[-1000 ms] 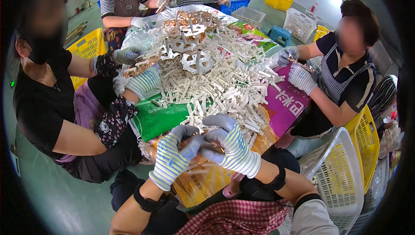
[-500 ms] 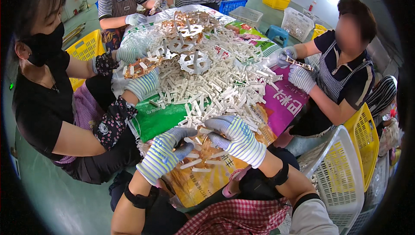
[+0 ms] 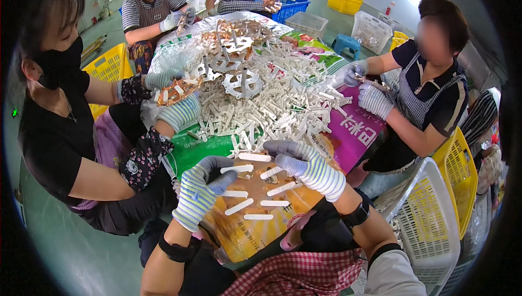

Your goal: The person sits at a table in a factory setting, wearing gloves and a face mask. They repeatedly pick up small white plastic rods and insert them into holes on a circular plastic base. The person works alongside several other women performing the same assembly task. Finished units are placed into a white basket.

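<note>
Your left hand [image 3: 197, 193] had thumb and forefinger bracketing the left end of a white strip [image 3: 239, 168]; couldn't tell if it was pinched or only touched. Your right hand [image 3: 319, 172] was half-curled, thumb just beside a second strip [image 3: 270, 173]; couldn't tell if it gripped that either. Both sat in a rough ring with other white pieces [image 3: 258, 217] over the orange-yellow sack [image 3: 247, 244], on your side of the big pile [image 3: 280, 116]. Strips looked light, thin and stiff, so probably little weight to manage. Smooth faces likely slid a bit under gloves. Best hold looked like the long edges near the outer end; mid-span bending probably risked a snap.
</note>
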Available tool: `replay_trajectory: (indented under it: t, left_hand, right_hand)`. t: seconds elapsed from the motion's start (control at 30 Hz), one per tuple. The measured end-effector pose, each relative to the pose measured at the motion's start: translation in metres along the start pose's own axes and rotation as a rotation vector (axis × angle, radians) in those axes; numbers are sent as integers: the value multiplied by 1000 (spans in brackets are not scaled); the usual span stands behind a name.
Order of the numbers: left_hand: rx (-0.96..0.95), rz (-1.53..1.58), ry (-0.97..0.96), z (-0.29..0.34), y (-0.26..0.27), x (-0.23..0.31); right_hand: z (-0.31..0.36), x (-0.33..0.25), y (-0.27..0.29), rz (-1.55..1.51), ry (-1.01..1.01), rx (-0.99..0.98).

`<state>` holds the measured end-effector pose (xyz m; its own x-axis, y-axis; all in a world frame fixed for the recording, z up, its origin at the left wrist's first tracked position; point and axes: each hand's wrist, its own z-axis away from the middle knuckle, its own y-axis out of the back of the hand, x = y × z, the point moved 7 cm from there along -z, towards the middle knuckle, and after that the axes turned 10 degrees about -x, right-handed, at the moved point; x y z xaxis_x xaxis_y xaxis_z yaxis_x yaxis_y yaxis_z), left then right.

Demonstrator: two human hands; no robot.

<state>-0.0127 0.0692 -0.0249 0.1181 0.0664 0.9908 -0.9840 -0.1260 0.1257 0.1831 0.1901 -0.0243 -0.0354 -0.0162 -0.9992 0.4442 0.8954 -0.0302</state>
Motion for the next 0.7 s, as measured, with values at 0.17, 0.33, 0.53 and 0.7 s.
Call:
replay_trajectory:
  t: [0.17,0.33,0.53,0.7]
  left_hand:
    - [-25,182,-48,-2,3,1]
    - [-170,190,-210,6,-12,22]
    - [-11,-146,-262,8,-2,16]
    - [125,-21,-142,10,-1,7]
  right_hand:
    - [4,-4,-3,-122,-67,4]
    - [5,-2,13,-261,15,171]
    - [9,-9,4,-336,1,183]
    - [10,-5,6,-284,63,206]
